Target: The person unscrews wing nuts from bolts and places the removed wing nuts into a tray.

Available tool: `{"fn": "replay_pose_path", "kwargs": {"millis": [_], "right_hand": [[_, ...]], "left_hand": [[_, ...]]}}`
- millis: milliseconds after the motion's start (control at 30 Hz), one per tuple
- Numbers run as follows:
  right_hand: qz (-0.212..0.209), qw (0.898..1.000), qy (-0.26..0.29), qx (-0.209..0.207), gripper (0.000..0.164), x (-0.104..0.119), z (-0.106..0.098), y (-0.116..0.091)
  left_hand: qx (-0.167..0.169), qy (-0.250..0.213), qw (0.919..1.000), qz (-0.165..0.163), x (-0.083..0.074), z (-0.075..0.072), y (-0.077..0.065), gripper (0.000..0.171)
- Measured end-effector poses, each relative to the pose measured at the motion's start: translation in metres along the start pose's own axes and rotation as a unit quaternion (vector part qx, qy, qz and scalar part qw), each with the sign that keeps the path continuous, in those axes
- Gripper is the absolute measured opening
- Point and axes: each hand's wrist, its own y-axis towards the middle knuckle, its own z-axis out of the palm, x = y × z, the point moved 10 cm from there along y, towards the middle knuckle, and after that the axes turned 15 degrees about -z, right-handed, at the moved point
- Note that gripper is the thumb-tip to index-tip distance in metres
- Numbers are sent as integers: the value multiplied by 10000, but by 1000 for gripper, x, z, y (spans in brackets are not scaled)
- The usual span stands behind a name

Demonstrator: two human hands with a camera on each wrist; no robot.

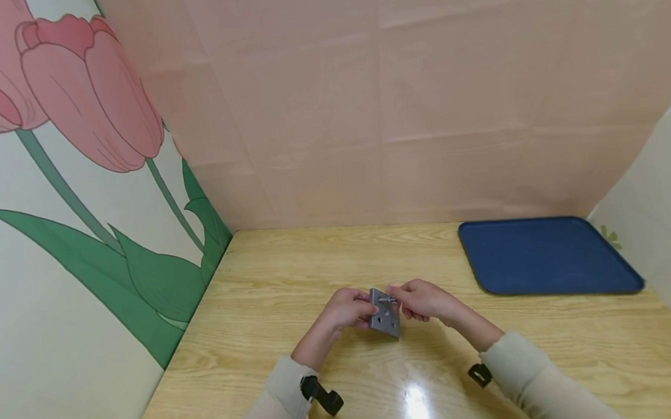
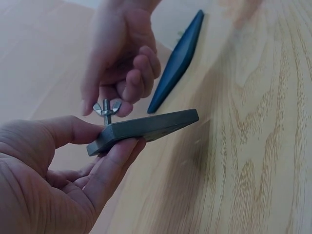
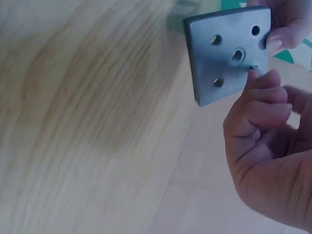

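A square grey metal plate (image 3: pixel 204 61) with several holes is raised above the table, tilted on edge. My left hand (image 1: pixel 348 310) grips it by one side, thumb on one face and fingers on the other. A bolt (image 2: pixel 107 118) stands out from the plate near its edge, carrying a silver wing nut (image 2: pixel 116 106). My right hand (image 1: pixel 422 298) is at the wing nut, thumb and forefinger about its wings, the other fingers curled in. In the right wrist view the fingertips cover most of the nut.
A blue tray (image 1: pixel 543 255) lies at the back right of the wooden table (image 1: pixel 293 262). A pink-beige sheet (image 1: pixel 319 109) hangs behind the table, and a wall with printed tulips (image 1: pixel 96 89) rises on the left.
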Motion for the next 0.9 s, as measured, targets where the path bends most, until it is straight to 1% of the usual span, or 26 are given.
{"fn": "replay_pose_path", "kwargs": {"millis": [67,133,233,300,367,433,467,500,567,633,700,800,900], "right_hand": [[-390,9983,-437,52,48,7,-1,1],[-896,9910,-990,102,42,15,-1,2],[-1676,9671,-1908,142,33,30,-1,0],[-2111,9466,-2434,155,30,38,0,-3],[-2420,9253,-2918,122,29,44,0,-6],[-2624,9108,-3185,100,29,49,1,-8],[-2693,9056,-3277,80,29,51,1,-8],[-2711,9032,-3328,55,29,52,1,-9],[-2689,9049,-3300,0,30,52,0,-9],[-2547,9142,-3151,-105,31,51,-2,-8],[-2292,9302,-2857,-251,30,48,-6,-7],[-1737,9574,-2249,-507,32,39,-13,-3],[-1124,9789,-1600,-601,43,26,-17,-1]], "left_hand": [[-1,7,10000,-7,0,0,-2,29],[-4,17,10000,-29,0,-1,-3,29],[-2,25,10000,-31,0,-1,-3,29],[11,25,10000,-24,0,-1,-3,28],[22,22,10000,-20,1,-1,-3,27],[44,-15,10000,-50,1,-1,-2,27],[48,-8,10000,-42,0,-1,-2,27],[54,-18,10000,-53,0,-1,-2,27],[64,-45,9999,-64,-1,-1,-2,27],[69,-40,9999,-70,-2,-1,-2,28],[64,-13,10000,-72,-2,-1,-2,29],[57,1,9999,-97,-2,0,0,30],[50,-15,9999,-108,-1,0,0,30]]}}
